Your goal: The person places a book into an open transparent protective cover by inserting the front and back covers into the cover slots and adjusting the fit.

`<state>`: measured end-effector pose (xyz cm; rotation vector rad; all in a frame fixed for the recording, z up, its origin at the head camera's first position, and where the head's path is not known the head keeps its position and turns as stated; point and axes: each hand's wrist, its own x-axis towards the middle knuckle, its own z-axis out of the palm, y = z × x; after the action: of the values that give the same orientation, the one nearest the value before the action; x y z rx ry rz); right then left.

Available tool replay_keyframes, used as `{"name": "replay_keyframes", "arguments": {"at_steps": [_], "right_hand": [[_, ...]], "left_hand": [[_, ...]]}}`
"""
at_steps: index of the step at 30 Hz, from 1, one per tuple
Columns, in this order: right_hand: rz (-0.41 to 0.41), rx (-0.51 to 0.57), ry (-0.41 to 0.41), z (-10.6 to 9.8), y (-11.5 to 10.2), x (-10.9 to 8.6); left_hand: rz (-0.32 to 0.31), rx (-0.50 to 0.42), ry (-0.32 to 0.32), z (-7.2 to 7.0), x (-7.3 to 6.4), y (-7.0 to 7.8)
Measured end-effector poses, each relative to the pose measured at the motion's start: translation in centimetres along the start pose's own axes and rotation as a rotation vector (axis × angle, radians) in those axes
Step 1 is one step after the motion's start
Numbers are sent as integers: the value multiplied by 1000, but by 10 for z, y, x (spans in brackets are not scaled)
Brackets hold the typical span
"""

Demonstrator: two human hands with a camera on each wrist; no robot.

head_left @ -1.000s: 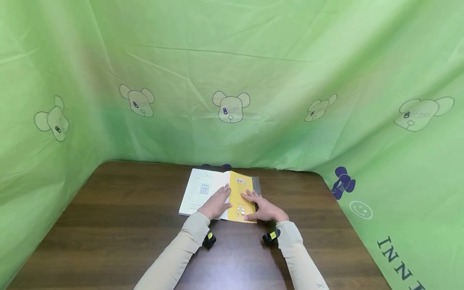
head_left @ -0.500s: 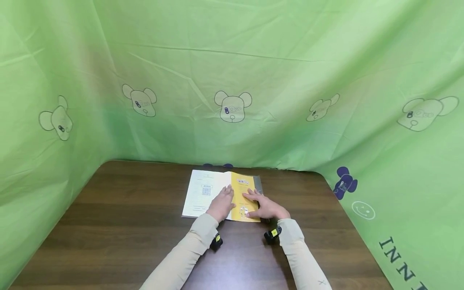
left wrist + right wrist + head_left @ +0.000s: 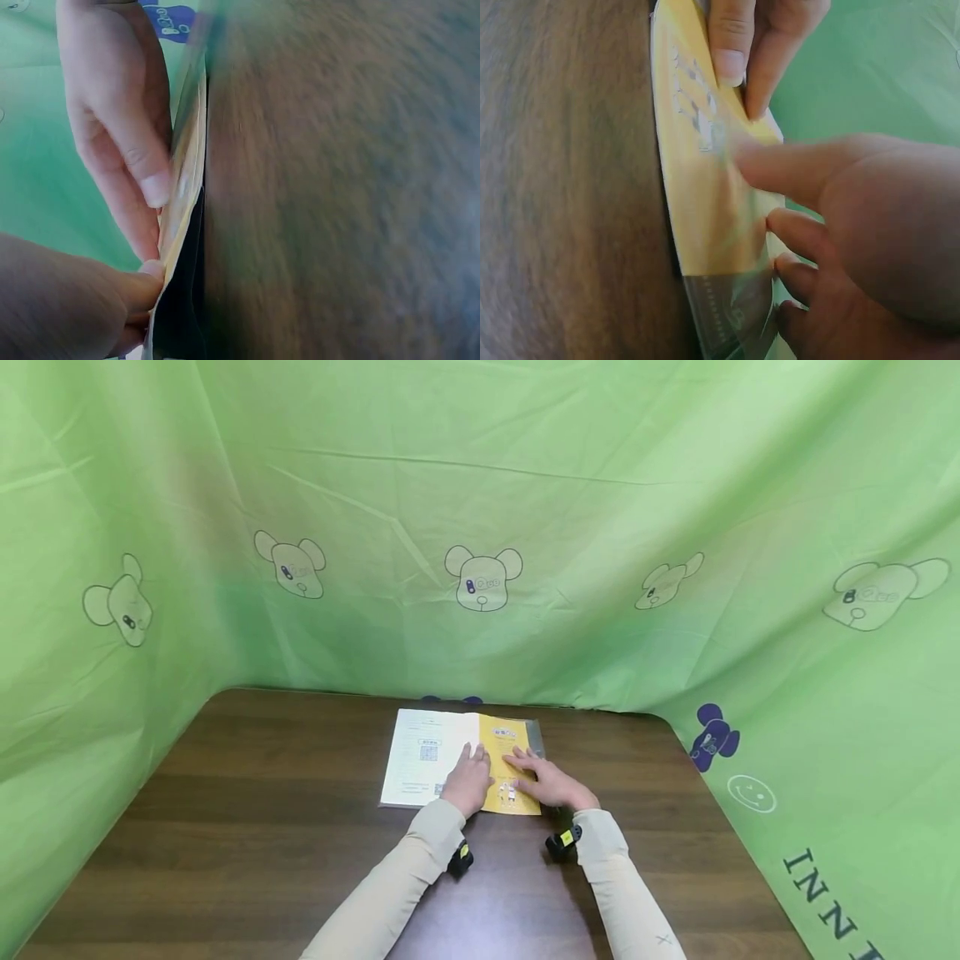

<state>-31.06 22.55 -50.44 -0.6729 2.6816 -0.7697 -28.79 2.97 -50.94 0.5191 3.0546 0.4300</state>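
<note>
An open book lies near the far edge of the table, its white page (image 3: 408, 764) with a QR code on the left and its yellow page (image 3: 497, 745) on the right. A clear plastic cover (image 3: 536, 739) sticks out past the yellow side. My left hand (image 3: 468, 782) presses along the fold between the pages with its fingers straight. On the yellow page rests my right hand (image 3: 555, 785), fingers spread. In the right wrist view the right thumb (image 3: 787, 169) is blurred over the yellow page, and the left fingertips (image 3: 731, 56) press near its inner side.
The brown wooden table (image 3: 247, 843) extends around the book on both sides and in front. A green curtain (image 3: 375, 635) with printed bear heads hangs behind the table and along its sides. Each wrist wears a small black camera (image 3: 562, 842).
My left hand has slid right, from the white page toward the yellow page. The right thumb has moved up the yellow page, closer to its fingers. The book appears slightly further right in view.
</note>
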Motion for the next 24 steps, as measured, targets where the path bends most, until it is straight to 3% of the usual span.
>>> {"name": "replay_keyframes", "arguments": {"at_steps": [4, 9, 13, 18, 24], "right_hand": [[56, -28, 130, 1, -4, 5], [330, -40, 330, -1, -11, 7], [496, 1, 365, -4, -12, 6], [528, 114, 321, -7, -9, 5], [500, 234, 334, -7, -6, 4]], "left_hand": [[28, -3, 10, 0, 1, -4], [69, -44, 4, 2, 1, -9], [63, -154, -7, 1, 1, -13], [51, -285, -24, 3, 1, -20], [117, -340, -13, 3, -2, -28]]}}
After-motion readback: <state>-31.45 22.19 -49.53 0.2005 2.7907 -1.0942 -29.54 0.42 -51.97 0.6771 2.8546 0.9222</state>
